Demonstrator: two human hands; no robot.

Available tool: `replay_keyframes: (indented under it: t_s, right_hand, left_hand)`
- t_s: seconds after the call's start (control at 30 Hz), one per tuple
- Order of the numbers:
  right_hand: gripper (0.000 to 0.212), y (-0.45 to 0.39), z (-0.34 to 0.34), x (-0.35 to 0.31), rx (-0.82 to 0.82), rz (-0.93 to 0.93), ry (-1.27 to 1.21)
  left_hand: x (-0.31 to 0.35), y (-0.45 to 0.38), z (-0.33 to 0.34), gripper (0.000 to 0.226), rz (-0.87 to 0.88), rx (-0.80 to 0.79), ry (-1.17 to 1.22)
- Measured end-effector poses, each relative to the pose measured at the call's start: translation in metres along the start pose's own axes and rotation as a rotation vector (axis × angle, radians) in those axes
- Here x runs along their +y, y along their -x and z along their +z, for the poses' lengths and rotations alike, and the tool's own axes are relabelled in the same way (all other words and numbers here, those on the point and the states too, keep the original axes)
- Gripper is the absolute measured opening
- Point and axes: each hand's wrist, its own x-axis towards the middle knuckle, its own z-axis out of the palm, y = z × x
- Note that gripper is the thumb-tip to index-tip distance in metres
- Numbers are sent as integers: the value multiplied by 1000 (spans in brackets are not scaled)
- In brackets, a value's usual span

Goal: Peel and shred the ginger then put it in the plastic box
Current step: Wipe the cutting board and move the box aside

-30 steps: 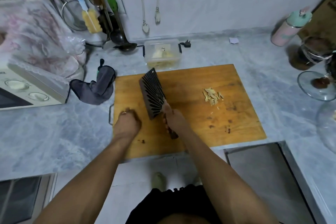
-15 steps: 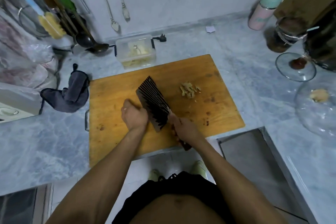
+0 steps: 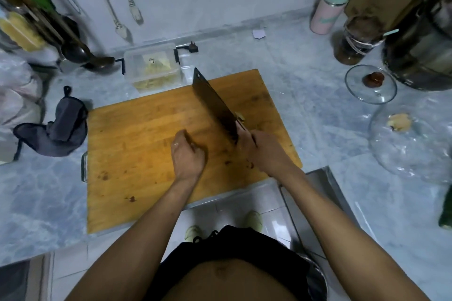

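Hands first: my right hand (image 3: 265, 151) is wrapped round the handle of the cleaver (image 3: 215, 105), whose dark blade runs from the hand toward 11 o'clock over the cutting board (image 3: 137, 154). My left hand (image 3: 187, 154) sits just at 9 o'clock of it, fingers curled in above the board; whether anything is inside them I cannot tell. A few pale ginger pieces (image 3: 240, 117) peek out at the blade's 3 o'clock edge, mostly hidden by it. At 12 o'clock, touching the board's far edge, stands the plastic box (image 3: 152, 68) with pale ginger shreds (image 3: 156, 74) inside. A dark cloth (image 3: 57, 129) lies at 9 o'clock on the counter (image 3: 36, 203), a glass lid (image 3: 370, 84) at 2 o'clock.
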Motion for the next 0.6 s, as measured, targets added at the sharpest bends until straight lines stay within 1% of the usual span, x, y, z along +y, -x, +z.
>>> replay_keyframes:
  t_s: [0.07,0.13,0.2,0.3,0.37,0.47,0.53,0.6]
  right_hand:
    - [50,-8,-13,0,64,15,151]
    - [51,-19,-23,3,111,104,324]
    - [50,-29,-26,8,142,165,418]
    - [48,-28,-15,8,174,119,532]
    - [47,-18,1,6,112,94,517]
    - [44,1,15,8,22,114,414]
    - [42,3,8,10,32,118,378]
    - [43,-1,-5,10,106,129,348]
  left_hand:
    - [-3,-1,2,40,39,-57,-85]
    - [-7,-5,1,33,49,-114,-133]
    - [-9,-8,-3,38,41,-139,-163]
    - [-7,-6,-6,43,71,-119,-205]
    - [-5,-1,-5,45,101,-101,-214]
    - [-3,6,-1,47,107,-97,-229]
    - [-1,7,0,48,110,-101,-245]
    - [1,10,-1,48,115,-108,-260]
